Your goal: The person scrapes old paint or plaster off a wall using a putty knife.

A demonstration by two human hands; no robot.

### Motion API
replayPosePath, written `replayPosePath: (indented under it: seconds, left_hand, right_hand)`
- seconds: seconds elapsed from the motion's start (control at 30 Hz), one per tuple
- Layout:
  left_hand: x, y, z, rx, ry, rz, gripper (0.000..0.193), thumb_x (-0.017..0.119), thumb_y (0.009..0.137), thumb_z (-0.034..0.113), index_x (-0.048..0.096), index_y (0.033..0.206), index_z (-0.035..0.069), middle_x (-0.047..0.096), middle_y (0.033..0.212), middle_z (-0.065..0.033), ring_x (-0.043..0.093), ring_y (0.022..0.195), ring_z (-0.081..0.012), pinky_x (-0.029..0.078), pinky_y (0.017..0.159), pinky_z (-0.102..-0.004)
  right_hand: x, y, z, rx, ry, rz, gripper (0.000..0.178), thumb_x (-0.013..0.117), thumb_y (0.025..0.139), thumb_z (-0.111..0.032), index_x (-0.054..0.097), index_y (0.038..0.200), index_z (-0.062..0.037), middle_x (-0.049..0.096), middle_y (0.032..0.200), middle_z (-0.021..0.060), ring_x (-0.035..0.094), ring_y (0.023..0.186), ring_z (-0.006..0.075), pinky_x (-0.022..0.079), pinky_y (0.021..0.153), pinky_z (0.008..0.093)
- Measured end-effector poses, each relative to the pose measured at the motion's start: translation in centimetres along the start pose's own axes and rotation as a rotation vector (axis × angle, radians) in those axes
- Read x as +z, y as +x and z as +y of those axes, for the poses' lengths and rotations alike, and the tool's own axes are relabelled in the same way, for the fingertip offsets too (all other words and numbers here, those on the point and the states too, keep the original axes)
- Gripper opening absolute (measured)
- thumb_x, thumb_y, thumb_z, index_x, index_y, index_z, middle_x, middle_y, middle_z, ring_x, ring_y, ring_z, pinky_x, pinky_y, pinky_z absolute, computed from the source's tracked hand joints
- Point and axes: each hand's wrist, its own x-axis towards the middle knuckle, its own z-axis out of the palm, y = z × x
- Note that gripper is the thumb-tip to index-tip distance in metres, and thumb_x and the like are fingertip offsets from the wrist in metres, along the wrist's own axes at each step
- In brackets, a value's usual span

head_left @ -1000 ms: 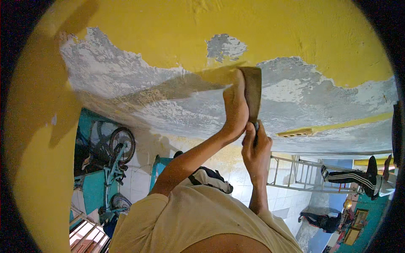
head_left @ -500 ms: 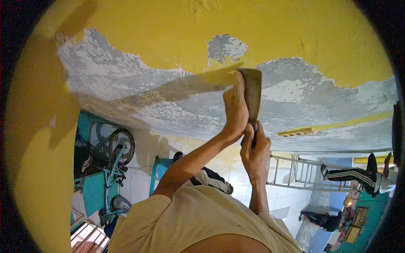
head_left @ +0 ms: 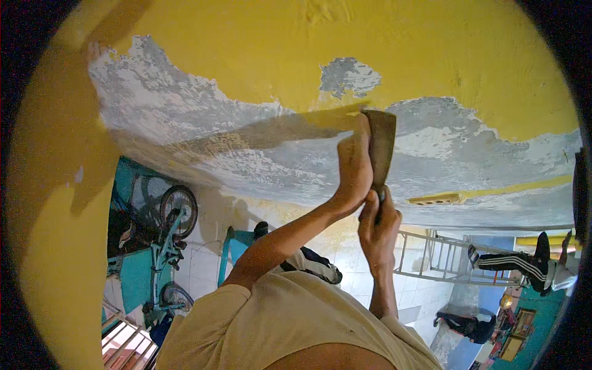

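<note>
A wide-bladed scraper (head_left: 383,145) with a dark, worn blade lies against the wall, its broad edge at the border between yellow paint and a bared grey patch. Its handle is gripped by my right hand (head_left: 379,222), fingers wrapped round it below the blade. My left hand (head_left: 354,163) presses along the blade's left side with its fingers stretched out toward the blade's edge. The yellow painted wall (head_left: 246,49) has a long band of exposed grey plaster (head_left: 296,157) beneath the paint. A small separate bare patch (head_left: 350,77) shows just above the scraper.
A yellow paint-covered fixture (head_left: 438,198) sticks to the wall at right. Behind me are a teal bicycle (head_left: 166,246) at left and a metal ladder (head_left: 431,259) at right, with a person in striped trousers (head_left: 512,259) by it. Another yellow wall (head_left: 61,246) adjoins at left.
The view has shifted a little, so the wall and both hands appear slightly lower and to the right. The scraper stays in nearly the same place on the wall, and both hands keep their hold.
</note>
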Motion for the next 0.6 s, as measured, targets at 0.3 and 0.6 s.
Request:
replayPosePath:
  seconds: [0.3, 0.6]
  left_hand:
    - [0.5, -0.6, -1.3, 0.098, -0.050, 0.054, 0.054, 0.035, 0.092, 0.053, 0.042, 0.063, 0.008, 0.039, 0.052, 0.0021, 0.037, 0.043, -0.0090, 0.030, 0.038, -0.0263]
    - [-0.2, -0.3, 1.6, 0.117, -0.144, 0.076, 0.054, 0.037, 0.088, 0.060, 0.051, 0.071, 0.010, 0.052, 0.059, -0.0011, 0.051, 0.045, -0.0115, 0.044, 0.042, -0.0248]
  right_hand:
    - [-0.1, -0.7, 0.4, 0.013, 0.006, 0.036, 0.013, 0.048, 0.091, -0.011, 0.050, 0.088, 0.0012, 0.055, 0.060, 0.0207, 0.055, 0.052, 0.0396, 0.040, 0.043, 0.0359]
    - [0.0, 0.1, -0.9, -0.090, -0.061, -0.033, 0.011, 0.049, 0.089, -0.008, 0.050, 0.093, 0.0016, 0.057, 0.066, 0.0227, 0.057, 0.057, 0.0406, 0.042, 0.046, 0.0376]
